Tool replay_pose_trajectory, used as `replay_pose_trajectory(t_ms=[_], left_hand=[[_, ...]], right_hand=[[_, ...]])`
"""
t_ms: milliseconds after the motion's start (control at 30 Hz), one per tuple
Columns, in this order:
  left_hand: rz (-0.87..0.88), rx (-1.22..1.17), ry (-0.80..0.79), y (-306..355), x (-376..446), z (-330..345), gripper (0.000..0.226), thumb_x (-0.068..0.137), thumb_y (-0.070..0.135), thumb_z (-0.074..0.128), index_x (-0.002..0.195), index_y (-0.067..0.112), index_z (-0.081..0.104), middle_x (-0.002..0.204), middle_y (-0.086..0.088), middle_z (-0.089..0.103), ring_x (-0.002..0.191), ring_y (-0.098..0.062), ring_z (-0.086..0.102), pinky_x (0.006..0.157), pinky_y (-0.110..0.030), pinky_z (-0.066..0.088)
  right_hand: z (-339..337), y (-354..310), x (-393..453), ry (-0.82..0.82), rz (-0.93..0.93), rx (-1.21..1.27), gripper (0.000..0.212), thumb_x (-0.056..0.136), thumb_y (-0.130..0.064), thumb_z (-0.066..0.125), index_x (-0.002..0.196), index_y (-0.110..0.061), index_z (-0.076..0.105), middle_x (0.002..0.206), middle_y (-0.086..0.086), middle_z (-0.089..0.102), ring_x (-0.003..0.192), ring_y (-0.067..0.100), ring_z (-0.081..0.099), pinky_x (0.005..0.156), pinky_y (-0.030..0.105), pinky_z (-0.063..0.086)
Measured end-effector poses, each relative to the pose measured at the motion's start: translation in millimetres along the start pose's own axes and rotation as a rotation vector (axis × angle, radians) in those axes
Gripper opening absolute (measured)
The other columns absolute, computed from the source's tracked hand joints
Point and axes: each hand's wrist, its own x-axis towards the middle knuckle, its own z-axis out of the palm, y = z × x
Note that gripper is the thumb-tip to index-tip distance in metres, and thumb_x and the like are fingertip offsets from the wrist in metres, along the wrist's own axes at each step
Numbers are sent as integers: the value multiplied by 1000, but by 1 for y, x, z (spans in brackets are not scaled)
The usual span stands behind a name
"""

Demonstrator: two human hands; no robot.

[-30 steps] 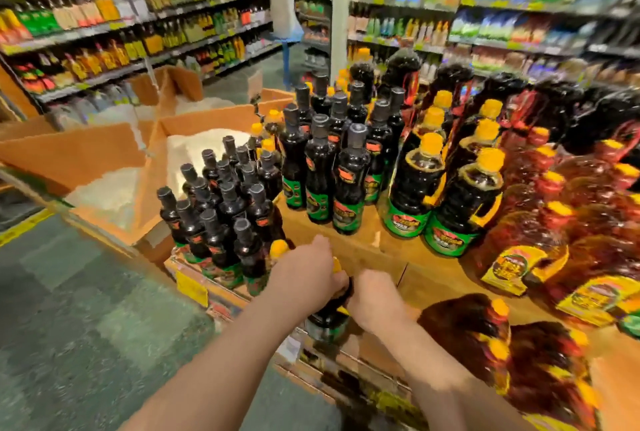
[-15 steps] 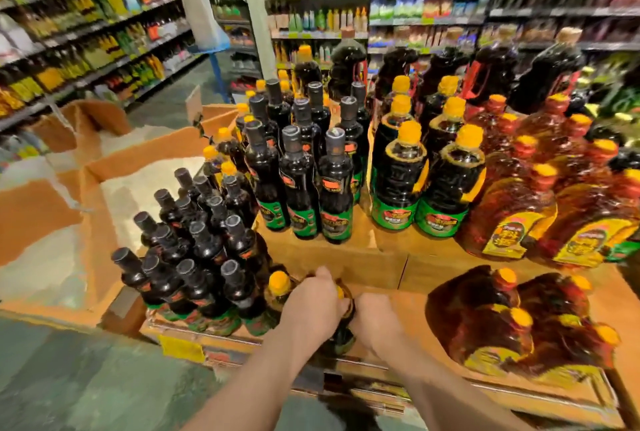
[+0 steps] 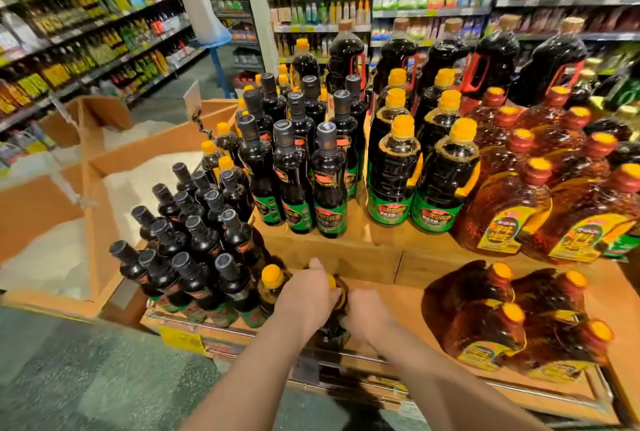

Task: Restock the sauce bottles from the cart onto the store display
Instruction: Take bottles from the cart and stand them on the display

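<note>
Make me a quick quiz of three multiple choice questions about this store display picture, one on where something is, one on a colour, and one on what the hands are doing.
1. Where is the bottle that the hands hold?
A. On the lower front tier of the display
B. On a far aisle shelf
C. On the floor

2. What colour is the cap of the small bottle just left of the hands?
A. Black
B. Yellow
C. White

3. What are the two hands doing?
A. Hanging idle
B. Both gripping one bottle
C. Each lifting a separate jug

Answers:
1 A: the held bottle stands on the lower front tier.
2 B: the small bottle has a yellow cap.
3 B: the left hand and right hand wrap round the same bottle.
</note>
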Motion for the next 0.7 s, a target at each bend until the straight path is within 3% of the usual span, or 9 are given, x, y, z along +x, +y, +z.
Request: replay_pose_trajectory(t_ms=[67,133,300,433,600,700], left_hand=[[16,4,9,-2,-3,-2,56,96,42,54,134,4,37,104,-12,65,94,-28,64,66,-32,49],[0,15,32,-2,-6,-4,56,95,42,55,135,7,39,104,-12,65,93,-27,64,68,-34,53],[-74,-12,125,3,-20,-4,40,93,37,60,122,17,42,95,-7,65,85,-25,64,65,-35,53],[-141,-37,209,4,-42,-3,30,92,34,61,111,18,45,90,-5,63,85,-25,63,68,-36,53],[-323,-47,260,4,-88,8,29,90,34,61,107,13,52,100,-10,65,98,-31,61,71,-37,47],[-524,-94,258,5,-128,21,26,90,26,56,113,14,56,106,-15,66,102,-34,62,77,-39,49]], right_hand=[[-6,-3,-7,-17,-9,-38,9,86,-17,58,82,-10,55,90,8,63,82,27,59,62,28,44],[-14,-3,-13,1,-22,-37,13,87,-21,57,95,-12,60,98,8,65,82,26,60,64,30,49],[-41,-2,-38,156,-142,-148,8,90,-23,53,85,-20,58,95,3,65,91,25,64,70,30,51],[-53,-4,-60,240,-392,-277,16,94,-29,48,91,-20,61,94,0,66,88,20,64,68,28,48],[-48,-14,-86,110,-674,-334,12,90,-33,50,85,-22,52,95,2,65,92,24,63,64,29,44],[-28,-23,-97,-28,-829,-405,21,87,-36,53,97,-19,61,101,4,65,98,26,63,71,33,49]])
